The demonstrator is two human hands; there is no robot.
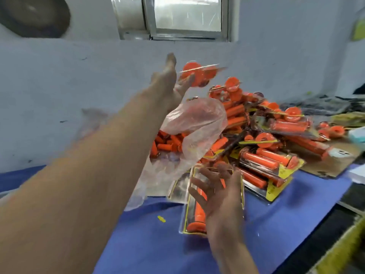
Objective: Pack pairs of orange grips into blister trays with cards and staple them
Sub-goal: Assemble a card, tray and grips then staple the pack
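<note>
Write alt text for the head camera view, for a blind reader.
A person's left hand stretches out, open, beside a packed blister tray above a pile of packed orange grips. The right hand, fingers spread, is over another pack on the blue table.

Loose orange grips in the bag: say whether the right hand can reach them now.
Probably yes: the right hand is open and empty, and the loose orange grips lie exposed, the plastic bag partly overhanging.

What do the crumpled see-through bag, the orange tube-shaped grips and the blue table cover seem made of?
Crumpled see-through bag: thin plastic film; wrinkled, orange shows through. Orange tube-shaped grips: probably matt rubber or plastic; moulded flanges. Blue table cover: matt, smooth; fabric or sheet, unclear.
</note>
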